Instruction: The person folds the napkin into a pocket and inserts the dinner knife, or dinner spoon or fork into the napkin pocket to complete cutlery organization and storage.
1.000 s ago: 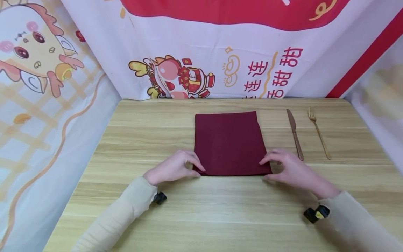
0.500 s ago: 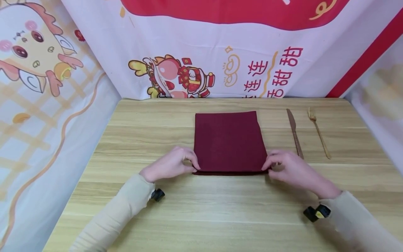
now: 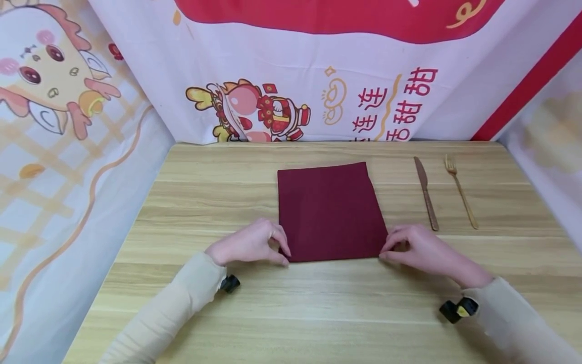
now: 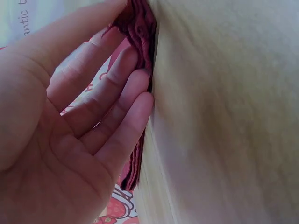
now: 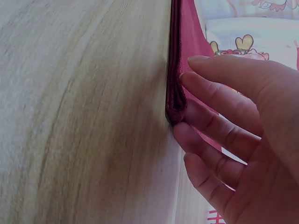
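A dark red folded cloth (image 3: 329, 215) lies flat on the wooden table, with several stacked layers visible along its edge in the left wrist view. At its near left corner, my left hand (image 3: 254, 243) pinches the cloth between thumb and fingers. The near right corner is between the thumb and fingers of my right hand (image 3: 423, 250). In the right wrist view, the fingers of that hand (image 5: 233, 126) curve against the end of the folded edge (image 5: 175, 93). The left wrist view shows the left thumb reaching to the bunched layers (image 4: 140, 28), its tip hidden.
To the right of the cloth lie a knife (image 3: 426, 194) and, farther right, a gold fork (image 3: 461, 192), both lengthwise. A printed fabric backdrop (image 3: 282, 60) hangs behind the table (image 3: 318, 313), and more printed fabric (image 3: 54, 151) stands at the left side.
The cloth has shifted slightly toward the near side and left, and its near edge, showing a lower layer beneath before, is now one line. Both hands have moved slightly nearer with it.
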`<act>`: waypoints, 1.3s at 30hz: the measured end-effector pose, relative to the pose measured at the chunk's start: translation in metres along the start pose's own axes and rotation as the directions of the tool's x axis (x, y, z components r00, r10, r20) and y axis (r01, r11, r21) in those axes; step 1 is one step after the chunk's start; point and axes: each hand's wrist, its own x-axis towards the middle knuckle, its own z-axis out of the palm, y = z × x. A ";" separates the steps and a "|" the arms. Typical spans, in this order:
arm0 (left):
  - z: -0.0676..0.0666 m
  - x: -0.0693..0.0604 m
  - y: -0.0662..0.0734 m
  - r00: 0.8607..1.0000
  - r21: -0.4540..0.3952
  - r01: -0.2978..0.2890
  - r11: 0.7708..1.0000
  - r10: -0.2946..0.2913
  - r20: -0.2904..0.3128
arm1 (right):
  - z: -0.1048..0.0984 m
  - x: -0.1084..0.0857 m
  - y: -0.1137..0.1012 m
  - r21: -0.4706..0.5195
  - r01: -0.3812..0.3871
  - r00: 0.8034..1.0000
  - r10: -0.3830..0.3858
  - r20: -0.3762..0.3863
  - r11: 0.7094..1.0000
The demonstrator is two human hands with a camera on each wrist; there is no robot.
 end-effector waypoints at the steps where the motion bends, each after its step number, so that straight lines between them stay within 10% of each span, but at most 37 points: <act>1: 0.000 0.000 0.001 1.000 -0.013 0.004 1.000 -0.004 0.001 | 0.000 0.000 0.000 0.001 -0.004 1.000 0.004 -0.003 1.000; 11: -0.026 0.010 -0.004 0.992 -0.132 0.016 0.991 -0.032 -0.120 | -0.009 0.000 -0.001 0.028 -0.066 0.980 0.070 -0.187 0.997; 17: -0.057 0.028 -0.014 0.957 -0.158 0.027 0.987 -0.071 -0.280 | -0.020 0.004 -0.002 0.080 -0.116 0.952 0.134 -0.275 0.990; 26: -0.088 0.066 -0.042 0.893 -0.148 0.127 0.981 -0.178 -0.414 | -0.018 0.001 0.006 0.112 -0.265 0.937 0.283 -0.203 0.958; 39: -0.086 0.105 -0.084 0.838 -0.132 0.330 0.935 -0.354 -0.415 | -0.002 -0.003 0.004 0.147 -0.403 0.899 0.421 -0.121 0.903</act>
